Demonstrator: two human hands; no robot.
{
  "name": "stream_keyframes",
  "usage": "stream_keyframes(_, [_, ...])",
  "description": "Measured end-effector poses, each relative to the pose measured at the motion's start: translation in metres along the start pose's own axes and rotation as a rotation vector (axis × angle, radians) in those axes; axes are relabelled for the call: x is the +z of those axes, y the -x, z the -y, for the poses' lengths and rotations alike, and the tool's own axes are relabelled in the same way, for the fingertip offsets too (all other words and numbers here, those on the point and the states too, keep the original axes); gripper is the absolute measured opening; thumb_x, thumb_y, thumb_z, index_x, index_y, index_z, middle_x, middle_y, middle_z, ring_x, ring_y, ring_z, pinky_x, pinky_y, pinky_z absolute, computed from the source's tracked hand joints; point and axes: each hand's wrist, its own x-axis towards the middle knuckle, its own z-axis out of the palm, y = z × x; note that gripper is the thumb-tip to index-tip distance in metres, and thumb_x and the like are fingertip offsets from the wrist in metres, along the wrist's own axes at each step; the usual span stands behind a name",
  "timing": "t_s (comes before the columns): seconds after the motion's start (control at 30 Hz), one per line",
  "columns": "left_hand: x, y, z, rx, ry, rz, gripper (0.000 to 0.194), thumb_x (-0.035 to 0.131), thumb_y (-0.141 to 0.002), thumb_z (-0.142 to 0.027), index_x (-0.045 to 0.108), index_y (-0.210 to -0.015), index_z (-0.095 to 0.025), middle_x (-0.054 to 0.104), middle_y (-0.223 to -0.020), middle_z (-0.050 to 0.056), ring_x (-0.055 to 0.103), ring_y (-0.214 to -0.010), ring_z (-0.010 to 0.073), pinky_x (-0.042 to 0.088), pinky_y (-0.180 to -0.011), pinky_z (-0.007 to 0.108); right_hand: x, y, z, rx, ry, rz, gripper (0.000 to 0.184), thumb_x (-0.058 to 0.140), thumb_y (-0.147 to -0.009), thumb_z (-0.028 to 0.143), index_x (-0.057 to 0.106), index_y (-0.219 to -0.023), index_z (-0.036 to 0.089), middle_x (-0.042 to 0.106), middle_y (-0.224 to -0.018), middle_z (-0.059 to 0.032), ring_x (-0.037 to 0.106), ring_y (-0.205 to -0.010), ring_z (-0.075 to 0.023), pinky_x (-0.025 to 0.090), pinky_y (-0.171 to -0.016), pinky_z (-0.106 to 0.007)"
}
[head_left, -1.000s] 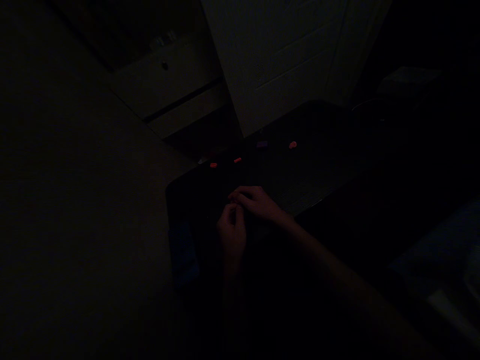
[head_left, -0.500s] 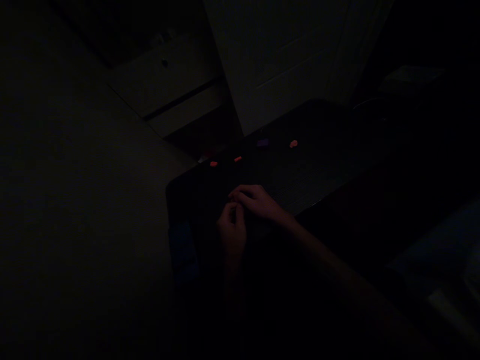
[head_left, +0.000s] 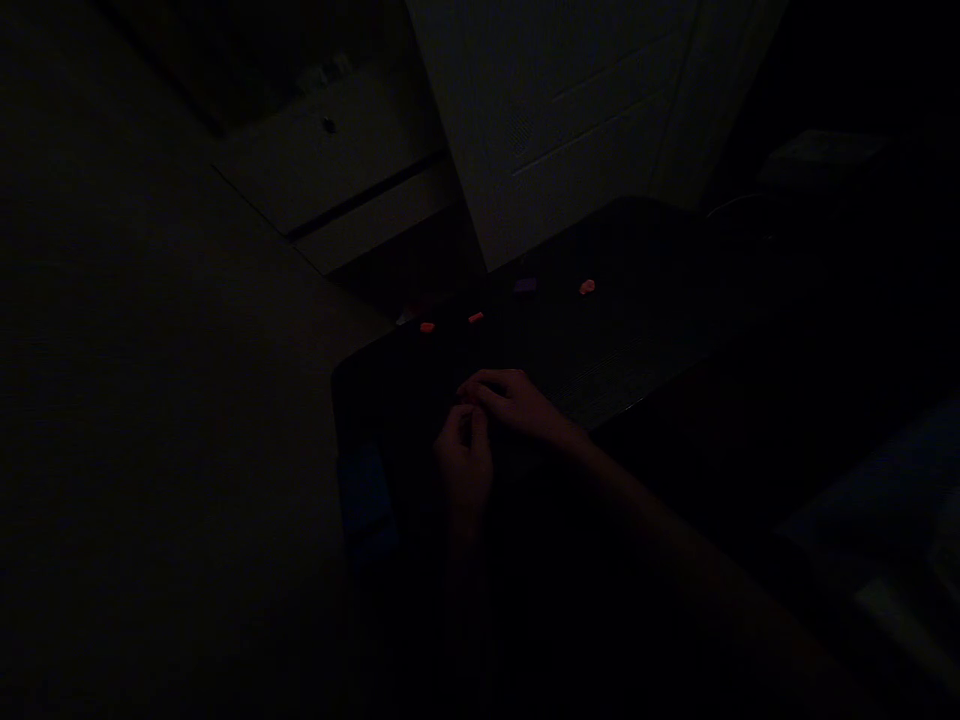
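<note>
The scene is very dark. My left hand [head_left: 465,455] and my right hand [head_left: 510,400] meet fingertip to fingertip over the dark table [head_left: 600,350]. Both are closed in a pinch, and whatever lies between the fingers is too dim and small to make out. Beyond them on the tabletop lie a small orange lump [head_left: 427,327], a short orange stick-shaped piece [head_left: 476,317], a purple block [head_left: 526,287] and a paler orange-pink lump [head_left: 587,287].
A blue flat object [head_left: 366,500] lies at the table's left edge. Behind the table stand a pale panelled door or board [head_left: 570,130] and a light drawer cabinet [head_left: 352,170]. Bluish cloth [head_left: 885,480] shows faintly at the right.
The picture is slightly darker. My hands keep almost the same pose, and the pieces on the table have not moved.
</note>
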Motion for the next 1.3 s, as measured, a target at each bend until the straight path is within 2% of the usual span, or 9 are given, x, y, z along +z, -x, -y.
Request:
stream_keyframes(0.3, [-0.0006,0.0,0.0018,-0.009,0.007,-0.001,0.017,0.057,-0.092,-0.035,0.064,-0.084,-0.021,0.063,-0.075,-0.001,0.061,-0.071,0.0146,0.045,-0.065,0.023,0.0006,0.0001,-0.0009,-0.003,-0.006,-0.005,0.023,0.054,-0.096,0.023,0.076,-0.095,0.018,0.077,-0.095,-0.0033,0.071,-0.09,-0.0168,0.05,-0.081,-0.026])
stream_keyframes(0.5, [-0.0002,-0.0003,0.0008,-0.001,-0.013,-0.004,0.018,0.056,-0.092,-0.034,0.063,-0.083,-0.02,0.06,-0.071,-0.002,0.057,-0.066,0.0131,0.043,-0.061,0.022,0.0006,0.0001,0.0001,0.005,-0.014,-0.012,0.022,0.055,-0.096,0.024,0.076,-0.093,0.017,0.077,-0.094,-0.0035,0.071,-0.088,-0.0169,0.05,-0.08,-0.026])
stream_keyframes(0.7, [-0.0005,0.0,0.0017,-0.008,0.0,0.008,0.019,0.056,-0.093,-0.035,0.064,-0.085,-0.02,0.063,-0.076,0.0,0.06,-0.072,0.0144,0.045,-0.065,0.023,0.0005,0.0002,0.0001,-0.001,-0.007,-0.008,0.022,0.054,-0.095,0.022,0.076,-0.094,0.017,0.077,-0.094,-0.0037,0.071,-0.089,-0.0171,0.05,-0.08,-0.027])
stream_keyframes(1.3, [-0.0008,0.0002,0.0009,-0.003,0.004,0.007,0.018,0.056,-0.093,-0.034,0.063,-0.082,-0.02,0.06,-0.071,-0.002,0.057,-0.067,0.0132,0.043,-0.063,0.022,0.0007,0.0,-0.0004,0.009,-0.009,-0.011,0.022,0.055,-0.095,0.022,0.076,-0.094,0.017,0.077,-0.094,-0.0042,0.071,-0.089,-0.0172,0.05,-0.081,-0.027])
